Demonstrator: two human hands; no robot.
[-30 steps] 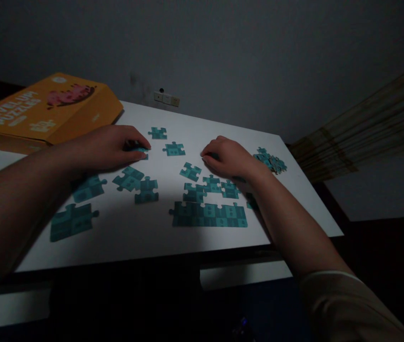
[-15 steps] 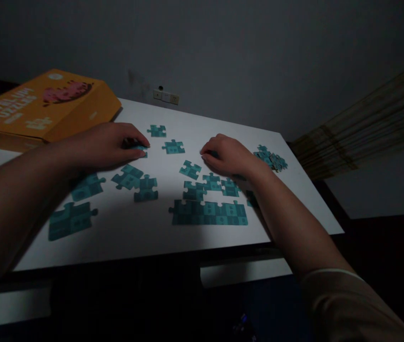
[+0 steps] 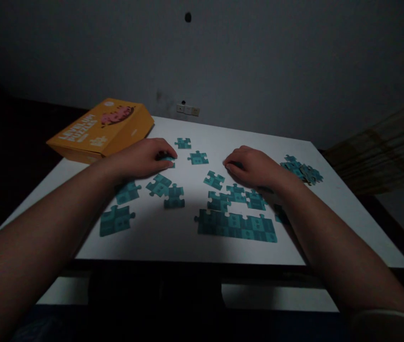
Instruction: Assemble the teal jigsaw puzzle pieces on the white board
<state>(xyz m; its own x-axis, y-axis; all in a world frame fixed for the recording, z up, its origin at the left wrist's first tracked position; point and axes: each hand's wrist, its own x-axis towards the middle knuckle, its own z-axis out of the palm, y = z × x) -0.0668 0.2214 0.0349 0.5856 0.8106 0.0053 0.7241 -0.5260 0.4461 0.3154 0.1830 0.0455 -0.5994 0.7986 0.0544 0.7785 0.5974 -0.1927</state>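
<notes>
My left hand [image 3: 148,156] rests on the white table with thumb and fingers closed about a teal jigsaw puzzle piece [image 3: 169,165], partly hidden beneath them. My right hand [image 3: 250,164] lies on the tabletop farther right, fingers curled in; whatever is under them is hidden. Below it are a loose puzzle piece [image 3: 214,180] and a joined strip of pieces [image 3: 235,225] with a straight near edge. Just above that strip sit several more pieces, one of them here [image 3: 218,201]. Two single pieces lie between and beyond the hands, the nearer one [image 3: 198,157] and the farther one [image 3: 183,143].
An orange puzzle box [image 3: 123,135] stands at the table's back left. A heap of teal pieces [image 3: 302,170] lies beyond my right forearm. Nearer my left forearm are more pieces, including a large corner section [image 3: 115,221]. Behind the white table [image 3: 173,244] is a wall with sockets [image 3: 187,109].
The camera view has shifted, so the table and box appear farther right and lower. Both hands keep about the same places among the pieces.
</notes>
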